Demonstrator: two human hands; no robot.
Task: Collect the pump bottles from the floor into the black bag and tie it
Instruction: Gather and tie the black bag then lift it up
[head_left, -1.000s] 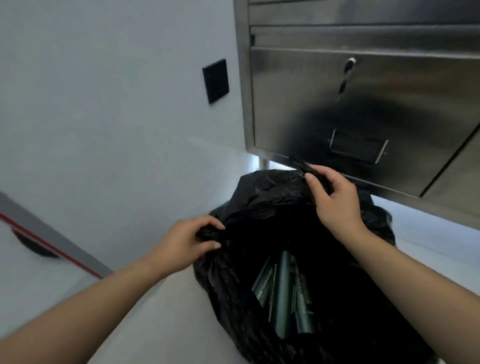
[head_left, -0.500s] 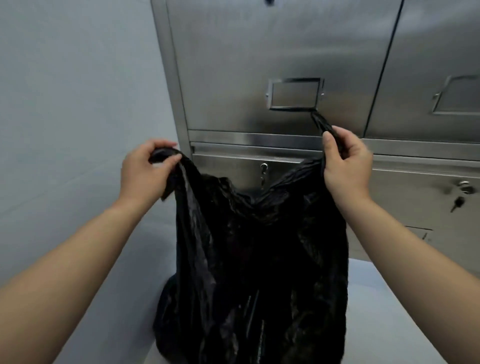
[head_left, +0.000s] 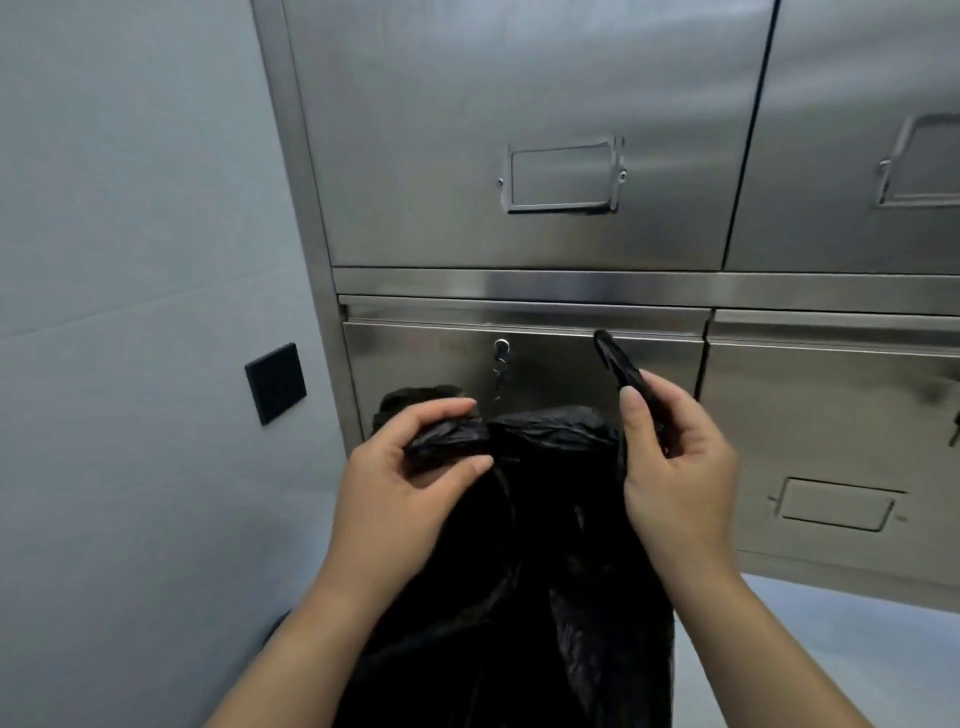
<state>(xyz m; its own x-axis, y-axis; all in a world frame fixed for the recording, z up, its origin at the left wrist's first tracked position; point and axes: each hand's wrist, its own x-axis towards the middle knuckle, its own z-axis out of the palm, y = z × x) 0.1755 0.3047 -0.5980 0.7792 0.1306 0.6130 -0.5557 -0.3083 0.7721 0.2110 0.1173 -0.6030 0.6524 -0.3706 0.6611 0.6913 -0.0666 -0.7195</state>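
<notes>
The black bag (head_left: 524, 597) hangs in front of me, its body dark and crumpled between my forearms. My left hand (head_left: 400, 488) grips one gathered corner of the bag's top, bunched between thumb and fingers. My right hand (head_left: 675, 467) holds the other corner, whose twisted end sticks up past my fingertips. The two gathered corners meet at the middle, between my hands. No pump bottles are visible; the bag's mouth is drawn together and hides its inside.
A stainless steel cabinet (head_left: 519, 130) with drawers fills the space straight ahead, with a key (head_left: 501, 358) hanging in a lock just behind the bag. A black wall plate (head_left: 275, 382) sits on the grey wall at left. Pale floor (head_left: 857, 649) shows at lower right.
My hands have come together from wide apart, closing the bag's mouth and bunching both top corners toward the middle. A second ago the bag was open on the floor with dark bottles visible inside.
</notes>
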